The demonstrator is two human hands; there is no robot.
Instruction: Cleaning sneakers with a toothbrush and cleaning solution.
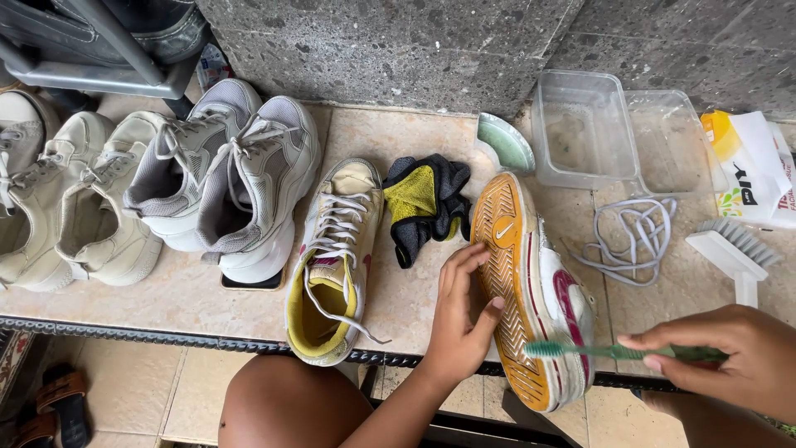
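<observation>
Left hand: the left hand (461, 315) lies flat with its fingers spread apart on the yellow ribbed sole of a white sneaker with dark red marks (531, 290). It presses on the sole and grips nothing.
Right hand: the right hand (730, 353) is pinched shut on the handle of a thin green toothbrush (618, 352).
Toothbrush: its bristle end touches the white side edge of the sneaker, near the end of the shoe closest to the person.
Sneaker: it lies tipped on its side on the tan tiled desk (414, 141), sole facing left, at the front edge (one end hangs a bit over the edge).
Second shoe: a white and yellow sneaker with white laces (334, 264) stands just left of the left hand.
Cloth: a dark grey and yellow cloth (425, 205) lies crumpled between the two sneakers, farther back.
Loose lace: a pale grey shoelace (632, 235) lies in a loose pile right of the tipped sneaker.
Brush: a white scrub brush with grey bristles (734, 249) lies near the lace.
Tubs: two clear plastic tubs (618, 137) sit at the back by the grey stone wall.
Other shoes: a pair of grey and white sneakers (228, 178) and a pair of cream sneakers (70, 199) stand on the left.
</observation>
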